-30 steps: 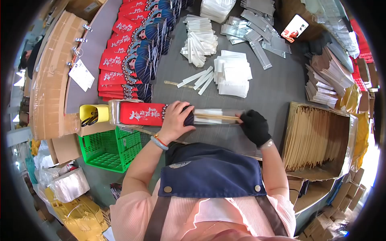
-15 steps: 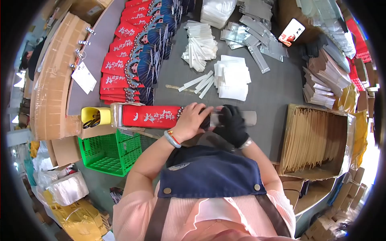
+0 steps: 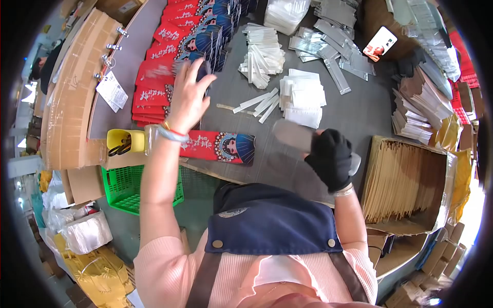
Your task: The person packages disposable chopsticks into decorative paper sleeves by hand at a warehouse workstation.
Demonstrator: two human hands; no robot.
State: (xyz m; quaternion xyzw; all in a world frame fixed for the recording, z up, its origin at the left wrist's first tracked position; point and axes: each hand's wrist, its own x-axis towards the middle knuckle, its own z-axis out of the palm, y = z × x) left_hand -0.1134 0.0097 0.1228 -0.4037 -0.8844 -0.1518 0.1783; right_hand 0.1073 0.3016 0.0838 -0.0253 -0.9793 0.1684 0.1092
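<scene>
My left hand (image 3: 189, 97) is raised over the rows of red packages (image 3: 151, 95) with blue fan-shaped ends. Its fingers are spread; a blurred red package lies just beneath them, and I see no firm grip. One more red package (image 3: 197, 145) lies flat at the table's front edge, partly behind my left wrist. My right hand (image 3: 331, 159), in a black fingerless glove, is closed around a long grey object (image 3: 292, 134) with rounded ends, blurred by motion, held above the table in front of the white stacks.
White strips (image 3: 262, 54) and white cards (image 3: 303, 97) lie mid-table; clear plastic sleeves (image 3: 334, 46) are behind. A carton of brown sheets (image 3: 398, 179) stands right. At left are a yellow holder with scissors (image 3: 126, 139) and a green crate (image 3: 123, 187).
My left hand has moved up and left from the front package to the red rows. My right hand has moved right with the grey object, uncovering the front package's blue end.
</scene>
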